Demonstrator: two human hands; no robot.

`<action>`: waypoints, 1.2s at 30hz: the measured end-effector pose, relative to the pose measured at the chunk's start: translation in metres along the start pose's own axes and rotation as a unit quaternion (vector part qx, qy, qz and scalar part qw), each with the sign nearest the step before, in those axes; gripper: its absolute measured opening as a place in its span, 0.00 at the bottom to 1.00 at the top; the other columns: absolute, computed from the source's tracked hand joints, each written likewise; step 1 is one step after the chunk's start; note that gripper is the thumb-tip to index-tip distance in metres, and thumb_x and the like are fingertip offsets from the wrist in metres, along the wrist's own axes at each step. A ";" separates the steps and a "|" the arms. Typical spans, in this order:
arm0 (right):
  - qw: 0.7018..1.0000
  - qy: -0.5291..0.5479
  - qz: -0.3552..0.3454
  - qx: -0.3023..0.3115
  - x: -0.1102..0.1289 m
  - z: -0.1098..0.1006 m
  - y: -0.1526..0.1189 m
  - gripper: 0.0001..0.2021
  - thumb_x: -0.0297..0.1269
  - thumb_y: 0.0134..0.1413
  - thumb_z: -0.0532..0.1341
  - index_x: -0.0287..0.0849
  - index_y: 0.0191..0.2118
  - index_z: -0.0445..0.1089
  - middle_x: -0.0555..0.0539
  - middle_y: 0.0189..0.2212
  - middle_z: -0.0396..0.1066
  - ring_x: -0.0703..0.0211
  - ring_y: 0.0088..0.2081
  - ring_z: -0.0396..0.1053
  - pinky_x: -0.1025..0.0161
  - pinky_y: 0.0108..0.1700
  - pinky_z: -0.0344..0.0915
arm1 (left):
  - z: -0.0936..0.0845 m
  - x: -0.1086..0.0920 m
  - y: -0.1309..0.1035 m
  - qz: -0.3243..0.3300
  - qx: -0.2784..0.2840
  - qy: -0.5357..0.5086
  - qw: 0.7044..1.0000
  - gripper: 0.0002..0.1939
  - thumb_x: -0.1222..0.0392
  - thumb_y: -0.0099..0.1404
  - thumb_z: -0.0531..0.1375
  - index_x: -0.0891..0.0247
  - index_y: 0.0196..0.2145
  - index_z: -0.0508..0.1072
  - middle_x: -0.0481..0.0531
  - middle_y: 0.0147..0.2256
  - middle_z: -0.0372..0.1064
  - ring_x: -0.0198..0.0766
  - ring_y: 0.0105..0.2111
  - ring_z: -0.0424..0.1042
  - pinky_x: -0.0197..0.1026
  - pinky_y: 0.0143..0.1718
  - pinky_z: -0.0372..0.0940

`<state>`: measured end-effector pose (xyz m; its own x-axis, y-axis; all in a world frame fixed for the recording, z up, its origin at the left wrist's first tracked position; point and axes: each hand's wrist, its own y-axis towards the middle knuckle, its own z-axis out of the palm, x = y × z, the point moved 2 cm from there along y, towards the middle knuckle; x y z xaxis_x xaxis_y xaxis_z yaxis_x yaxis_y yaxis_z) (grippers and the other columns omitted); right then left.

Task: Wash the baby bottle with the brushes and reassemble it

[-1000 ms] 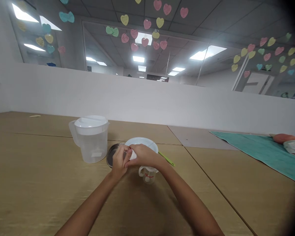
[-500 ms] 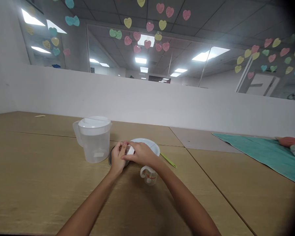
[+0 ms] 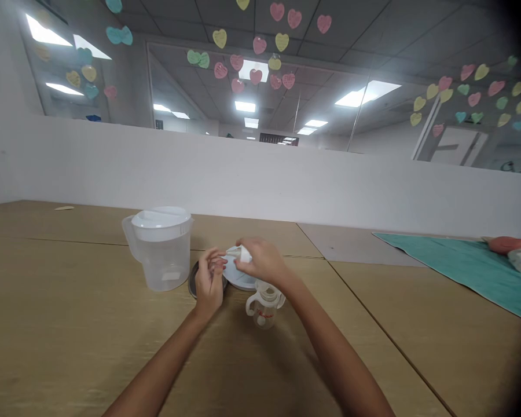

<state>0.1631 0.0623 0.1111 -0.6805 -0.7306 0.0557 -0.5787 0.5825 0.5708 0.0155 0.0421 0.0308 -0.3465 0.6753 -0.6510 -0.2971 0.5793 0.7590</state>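
Observation:
My right hand (image 3: pixel 260 260) grips a baby bottle nipple (image 3: pixel 244 255) by its white collar, with the pale tip pointing left. My left hand (image 3: pixel 211 281) is close to that tip, its fingers loosely curled and apart; whether a fingertip touches it I cannot tell. Below my right hand a clear two-handled baby bottle (image 3: pixel 265 310) stands upright and uncapped on the table, red print on its side. Behind the hands lies a white plate (image 3: pixel 241 281), partly covered by them. A dark round dish (image 3: pixel 193 281) shows at the left hand's edge, mostly hidden.
A lidded clear pitcher (image 3: pixel 165 255) stands on the table (image 3: pixel 91 324) left of my hands. At the far right a teal cloth (image 3: pixel 455 272) lies flat, with a reddish object (image 3: pixel 510 245) on it. A white wall (image 3: pixel 260 179) bounds the back.
My hands have moved apart; the right one has shifted right with the nipple, and the left has let go of it. The bottle's open top now shows; the green handle is out of sight.

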 end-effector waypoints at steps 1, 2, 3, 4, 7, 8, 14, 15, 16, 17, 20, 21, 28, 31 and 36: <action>1.000 -0.003 0.023 -0.006 -0.005 -0.003 -0.001 0.17 0.43 0.51 0.58 0.43 0.47 0.64 0.45 0.40 0.70 0.55 0.40 0.65 0.63 0.39 0.57 | 0.003 0.001 -0.003 -0.002 0.007 -0.021 1.000 0.23 0.49 0.65 0.47 0.61 0.55 0.52 0.59 0.46 0.63 0.37 0.37 0.68 0.40 0.37 0.64; 0.999 -0.006 0.045 -0.011 -0.010 -0.007 -0.002 0.16 0.42 0.51 0.57 0.43 0.46 0.64 0.45 0.38 0.70 0.55 0.39 0.65 0.63 0.38 0.57 | 0.006 0.001 -0.008 0.003 0.024 -0.032 0.999 0.27 0.48 0.65 0.46 0.61 0.58 0.46 0.61 0.49 0.61 0.39 0.39 0.68 0.42 0.38 0.64; 0.998 -0.007 0.063 -0.014 -0.016 -0.010 -0.003 0.15 0.41 0.51 0.57 0.43 0.45 0.65 0.45 0.37 0.69 0.55 0.39 0.64 0.63 0.38 0.57 | 0.010 0.000 -0.012 0.014 0.059 -0.029 0.998 0.31 0.47 0.65 0.46 0.61 0.60 0.41 0.63 0.51 0.59 0.40 0.42 0.67 0.43 0.40 0.64; 0.997 -0.007 0.072 -0.015 -0.020 -0.013 -0.005 0.14 0.41 0.51 0.57 0.42 0.43 0.66 0.45 0.36 0.68 0.55 0.39 0.64 0.63 0.38 0.56 | 0.014 -0.002 -0.017 0.030 0.105 -0.010 0.994 0.34 0.46 0.64 0.47 0.61 0.61 0.38 0.63 0.52 0.58 0.43 0.45 0.66 0.46 0.44 0.62; 0.997 -0.010 0.073 -0.018 -0.029 -0.022 -0.007 0.10 0.40 0.48 0.59 0.41 0.36 0.68 0.45 0.35 0.64 0.55 0.41 0.61 0.63 0.40 0.56 | 0.027 -0.010 -0.033 0.078 0.235 0.083 0.965 0.43 0.41 0.60 0.52 0.62 0.62 0.35 0.64 0.53 0.58 0.51 0.54 0.57 0.58 0.56 0.47; 0.997 -0.010 0.076 -0.021 -0.030 -0.025 -0.008 0.10 0.40 0.47 0.60 0.40 0.35 0.69 0.45 0.34 0.63 0.55 0.40 0.60 0.63 0.41 0.56 | 0.030 -0.011 -0.036 0.085 0.263 0.110 0.955 0.47 0.40 0.57 0.54 0.62 0.62 0.33 0.64 0.53 0.59 0.53 0.56 0.55 0.60 0.58 0.40; 0.989 0.127 0.032 0.068 -0.022 -0.046 -0.016 0.11 0.42 0.54 0.56 0.41 0.33 0.71 0.49 0.32 0.66 0.62 0.34 0.62 0.66 0.37 0.56 | 0.039 -0.003 -0.046 0.059 0.351 0.108 0.928 0.55 0.41 0.50 0.62 0.63 0.63 0.33 0.64 0.54 0.58 0.54 0.57 0.54 0.60 0.58 0.43; 0.983 0.157 0.015 0.098 -0.020 -0.049 -0.018 0.11 0.43 0.54 0.56 0.42 0.33 0.71 0.49 0.32 0.67 0.63 0.34 0.63 0.67 0.36 0.56 | 0.038 -0.001 -0.046 0.050 0.346 0.101 0.932 0.53 0.42 0.50 0.62 0.62 0.63 0.35 0.64 0.54 0.58 0.54 0.56 0.55 0.58 0.57 0.47; 0.975 0.183 0.001 0.128 -0.019 -0.051 -0.019 0.11 0.43 0.54 0.56 0.42 0.33 0.71 0.50 0.32 0.68 0.63 0.34 0.63 0.67 0.35 0.56 | 0.038 0.001 -0.046 0.044 0.334 0.096 0.937 0.52 0.43 0.50 0.62 0.62 0.62 0.38 0.64 0.55 0.57 0.54 0.56 0.56 0.57 0.56 0.51; 0.966 0.204 -0.010 0.156 -0.017 -0.052 -0.021 0.11 0.42 0.53 0.56 0.41 0.33 0.72 0.50 0.31 0.69 0.63 0.33 0.63 0.68 0.34 0.56 | 0.037 0.002 -0.046 0.040 0.321 0.095 0.941 0.51 0.44 0.50 0.63 0.61 0.62 0.40 0.64 0.55 0.57 0.54 0.56 0.56 0.56 0.55 0.53; 0.948 0.241 -0.029 0.205 -0.014 -0.048 -0.022 0.11 0.41 0.53 0.56 0.41 0.33 0.72 0.51 0.29 0.69 0.64 0.31 0.63 0.69 0.31 0.56 | 0.034 0.005 -0.041 0.046 0.297 0.101 0.948 0.50 0.47 0.49 0.64 0.62 0.62 0.42 0.63 0.55 0.56 0.53 0.56 0.56 0.55 0.54 0.54; 0.946 0.245 -0.031 0.208 -0.013 -0.045 -0.021 0.11 0.41 0.53 0.56 0.40 0.32 0.72 0.51 0.28 0.68 0.64 0.30 0.62 0.69 0.31 0.56 | 0.032 0.005 -0.039 0.048 0.294 0.105 0.949 0.51 0.47 0.49 0.64 0.62 0.62 0.41 0.63 0.56 0.55 0.53 0.55 0.56 0.55 0.54 0.54; 0.945 0.230 0.002 0.232 -0.017 -0.016 -0.016 0.11 0.36 0.46 0.61 0.40 0.38 0.69 0.50 0.32 0.68 0.63 0.33 0.64 0.69 0.32 0.58 | 0.019 0.011 -0.025 0.071 0.323 0.139 0.934 0.53 0.49 0.49 0.64 0.63 0.62 0.35 0.61 0.52 0.61 0.49 0.51 0.61 0.51 0.52 0.56; 0.942 0.210 0.015 0.261 -0.024 -0.015 -0.018 0.10 0.36 0.44 0.62 0.40 0.36 0.70 0.50 0.32 0.69 0.63 0.34 0.65 0.69 0.33 0.58 | 0.019 0.013 -0.027 0.099 0.329 0.159 0.926 0.52 0.49 0.50 0.62 0.64 0.62 0.34 0.58 0.47 0.65 0.48 0.48 0.63 0.51 0.51 0.57; 0.949 0.164 0.043 0.264 -0.020 -0.018 -0.020 0.09 0.36 0.43 0.61 0.40 0.33 0.70 0.51 0.29 0.69 0.66 0.30 0.64 0.71 0.28 0.54 | 0.022 0.012 -0.030 0.126 0.312 0.168 0.927 0.46 0.54 0.51 0.60 0.63 0.61 0.41 0.59 0.47 0.63 0.48 0.47 0.63 0.51 0.48 0.59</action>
<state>0.1968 0.0591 0.1138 -0.6095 -0.6932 0.3846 -0.7308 0.6794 0.0664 0.0399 0.0431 -0.0003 -0.6237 0.7051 -0.3373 0.3662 0.6449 0.6708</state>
